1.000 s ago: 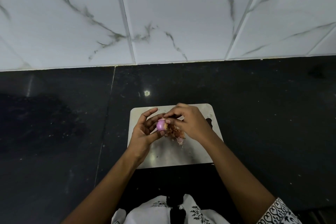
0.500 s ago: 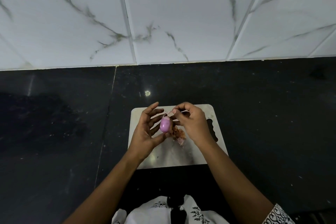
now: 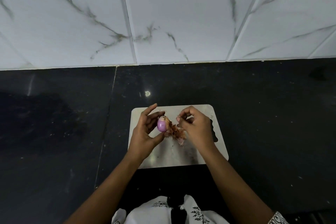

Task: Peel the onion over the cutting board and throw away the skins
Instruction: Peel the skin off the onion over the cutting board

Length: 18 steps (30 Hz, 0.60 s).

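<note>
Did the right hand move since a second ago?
Yes. The right hand pulled to the right across the cutting board, away from the onion it was touching, so there is a gap between them now.

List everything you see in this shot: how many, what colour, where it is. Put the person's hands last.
small pink-purple onion: one, pink-purple, mostly bare, held above the board
papery onion skins: one loose pile, reddish-brown, on the board between the hands
rectangular metal cutting board: one, silvery, on the countertop, handle cutout on its right side
polished stone countertop: one, black, under the board
marbled wall tiles: several, white with grey veins, behind the countertop
patterned garment: one, white with black print, bottom edge of view
left hand: one, grips the onion
right hand: one, fingers curled above the skins; whether it pinches a scrap is unclear
</note>
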Available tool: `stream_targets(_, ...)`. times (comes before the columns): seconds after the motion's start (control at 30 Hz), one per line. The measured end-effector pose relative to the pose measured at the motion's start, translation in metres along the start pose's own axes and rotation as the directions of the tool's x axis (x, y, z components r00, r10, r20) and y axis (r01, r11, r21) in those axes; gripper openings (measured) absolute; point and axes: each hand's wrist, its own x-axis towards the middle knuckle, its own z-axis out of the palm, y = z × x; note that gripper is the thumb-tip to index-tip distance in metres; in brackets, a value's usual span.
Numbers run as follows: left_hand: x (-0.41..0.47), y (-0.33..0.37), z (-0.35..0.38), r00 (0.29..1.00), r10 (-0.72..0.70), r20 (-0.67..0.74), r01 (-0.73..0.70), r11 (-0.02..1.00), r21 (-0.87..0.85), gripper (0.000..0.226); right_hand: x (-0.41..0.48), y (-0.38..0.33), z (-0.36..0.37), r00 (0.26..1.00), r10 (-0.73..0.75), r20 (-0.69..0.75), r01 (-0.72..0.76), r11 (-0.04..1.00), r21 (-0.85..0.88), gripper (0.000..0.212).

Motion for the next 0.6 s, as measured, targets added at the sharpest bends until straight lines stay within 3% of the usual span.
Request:
stream_targets(0.13, 0.0, -0.006, -0.001, 1.0, -0.014, 0.001, 0.014, 0.999, 0.053, 0.085, 0.003, 0.0, -0.007, 0.966, 0.071, 0.247, -0.019, 0.978, -0.207, 0.029)
stream_targets(0.3, 0.0, -0.005, 0.001, 0.999, -0.003, 0.037, 0.001, 0.999, 0.051, 0.087, 0.002, -0.009, -0.006, 0.901, 0.128, 0.414, -0.171, 0.983, 0.069, 0.039)
stream_targets(0.4, 0.002, -0.001, 0.001, 0.998, 0.011, 0.059, -0.013, 0.999, 0.029, 0.09, -0.001, -0.018, -0.001, 0.906, 0.108, 0.409, -0.172, 0.977, 0.124, 0.044)
stream_targets(0.53, 0.004, 0.001, -0.008, 0.993, -0.06, 0.106, 0.085, 0.965, -0.248, 0.093, -0.004, -0.018, -0.006, 0.92, 0.048, 0.388, -0.154, 0.957, 0.246, 0.04)
stream_targets(0.6, 0.004, 0.001, -0.01, 0.979, -0.163, 0.123, 0.199, 0.895, -0.4, 0.073, -0.006, -0.017, -0.008, 0.929, 0.015, 0.369, -0.145, 0.934, 0.327, 0.04)
